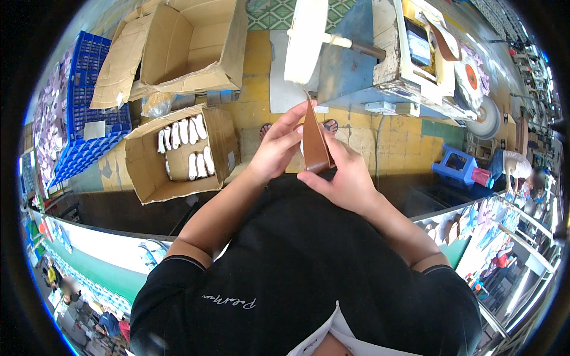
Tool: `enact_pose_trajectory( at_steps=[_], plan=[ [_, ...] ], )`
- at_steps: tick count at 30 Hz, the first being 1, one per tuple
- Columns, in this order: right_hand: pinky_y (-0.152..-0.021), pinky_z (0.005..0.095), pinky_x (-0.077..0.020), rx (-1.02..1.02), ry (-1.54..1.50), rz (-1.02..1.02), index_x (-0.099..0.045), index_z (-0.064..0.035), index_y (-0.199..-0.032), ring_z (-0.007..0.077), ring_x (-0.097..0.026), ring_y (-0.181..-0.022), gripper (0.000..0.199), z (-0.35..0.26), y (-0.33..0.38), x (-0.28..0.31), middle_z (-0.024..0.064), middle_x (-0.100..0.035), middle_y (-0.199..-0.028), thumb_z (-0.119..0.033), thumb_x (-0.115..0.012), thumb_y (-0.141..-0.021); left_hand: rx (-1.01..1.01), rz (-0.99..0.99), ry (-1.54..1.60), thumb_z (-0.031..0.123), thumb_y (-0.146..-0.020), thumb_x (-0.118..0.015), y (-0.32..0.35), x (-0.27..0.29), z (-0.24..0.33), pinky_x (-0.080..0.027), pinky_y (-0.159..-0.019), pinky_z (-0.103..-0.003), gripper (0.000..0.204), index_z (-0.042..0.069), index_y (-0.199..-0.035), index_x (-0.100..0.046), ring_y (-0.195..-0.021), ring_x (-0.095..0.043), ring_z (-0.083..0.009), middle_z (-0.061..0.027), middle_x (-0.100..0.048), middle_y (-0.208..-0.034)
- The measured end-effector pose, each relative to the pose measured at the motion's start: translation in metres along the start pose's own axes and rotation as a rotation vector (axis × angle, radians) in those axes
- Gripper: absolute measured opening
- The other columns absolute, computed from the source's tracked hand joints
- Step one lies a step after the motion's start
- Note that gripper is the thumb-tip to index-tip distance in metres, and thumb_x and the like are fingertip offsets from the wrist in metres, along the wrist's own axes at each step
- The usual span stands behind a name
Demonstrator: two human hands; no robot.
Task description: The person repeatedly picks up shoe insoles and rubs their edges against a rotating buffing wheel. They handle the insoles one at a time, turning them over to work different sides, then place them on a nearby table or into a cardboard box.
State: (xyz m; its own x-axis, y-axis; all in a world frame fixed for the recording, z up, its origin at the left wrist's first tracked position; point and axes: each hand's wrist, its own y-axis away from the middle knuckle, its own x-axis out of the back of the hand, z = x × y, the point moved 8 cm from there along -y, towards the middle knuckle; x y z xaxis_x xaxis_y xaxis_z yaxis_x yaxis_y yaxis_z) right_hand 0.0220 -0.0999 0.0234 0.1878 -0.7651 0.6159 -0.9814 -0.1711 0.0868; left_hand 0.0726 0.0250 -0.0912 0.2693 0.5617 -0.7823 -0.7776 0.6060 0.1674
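Observation:
Between my two hands, in front of my chest, is a brown wedge-shaped shoe sole [315, 147] with a smooth side, held on end with its narrow tip pointing away from me. My left hand [276, 147] grips its left side, fingers near the upper tip. On the other side, my right hand [351, 177] has its thumb at the thick lower end and its fingers partly hidden behind the piece. Just beyond the tip stands a white buffing wheel [307, 41] on a metal shaft [367, 50]. Whether the tip touches the wheel, I cannot tell.
An open carton [142, 160] with rows of white shoe-shaped pieces stands at left. Behind it are a larger carton [231, 44] and a blue crate [89, 71]. The machine's blue housing [347, 77] is ahead right, with a blue stool [454, 166] farther right. People work in the distance.

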Motion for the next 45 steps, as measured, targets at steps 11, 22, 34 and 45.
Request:
enact_pose_trajectory(
  at_steps=[11,22,34,45],
  plan=[
    [-0.114,0.0494,-0.0582,0.32,-0.047,0.006,-0.055,-0.0003,-0.166,0.0452,-0.072,-0.135,0.099,-0.055,0.062,0.034,0.0266,-0.07,-0.149,-0.019,-0.1,-0.08,-0.376,-0.145,-0.398,0.013,-0.1,-0.087,0.066,-0.076,0.083,-0.046,-0.128,-0.051,0.082,0.009,-0.17,-0.044,-0.154,-0.054,-0.0322,-0.0165,-0.037,-0.183],
    [-0.113,0.0474,-0.0559,0.423,-0.081,0.073,-0.065,0.0003,-0.151,0.0442,-0.072,-0.132,0.069,-0.056,0.064,0.066,0.0245,-0.071,-0.146,-0.004,-0.08,-0.083,-0.651,-0.074,-0.986,0.0,-0.092,-0.093,0.092,-0.085,0.125,-0.052,-0.116,-0.042,0.059,0.008,-0.142,-0.063,-0.136,-0.066,-0.0279,-0.0129,-0.072,-0.138],
    [-0.099,0.0351,-0.0638,-0.061,-0.578,0.133,-0.063,-0.004,-0.154,0.0192,-0.074,-0.119,0.048,0.078,-0.016,-0.006,0.0136,-0.073,-0.139,-0.003,-0.077,-0.108,-0.447,0.406,-1.108,0.004,-0.102,-0.085,0.043,-0.013,0.086,-0.056,-0.091,-0.03,0.019,-0.003,-0.119,-0.081,-0.101,-0.071,-0.0151,-0.0091,-0.079,-0.113],
    [-0.081,0.035,-0.0649,-0.397,-0.536,0.282,-0.068,0.0073,-0.14,0.0244,-0.082,-0.096,0.049,0.183,-0.1,-0.081,0.0199,-0.082,-0.114,-0.025,-0.083,-0.107,-0.145,0.674,-1.306,0.022,-0.103,-0.087,-0.062,0.108,0.067,-0.057,-0.08,-0.038,0.029,-0.003,-0.111,-0.076,-0.082,-0.067,-0.0213,-0.0144,-0.077,-0.092]
  ],
)
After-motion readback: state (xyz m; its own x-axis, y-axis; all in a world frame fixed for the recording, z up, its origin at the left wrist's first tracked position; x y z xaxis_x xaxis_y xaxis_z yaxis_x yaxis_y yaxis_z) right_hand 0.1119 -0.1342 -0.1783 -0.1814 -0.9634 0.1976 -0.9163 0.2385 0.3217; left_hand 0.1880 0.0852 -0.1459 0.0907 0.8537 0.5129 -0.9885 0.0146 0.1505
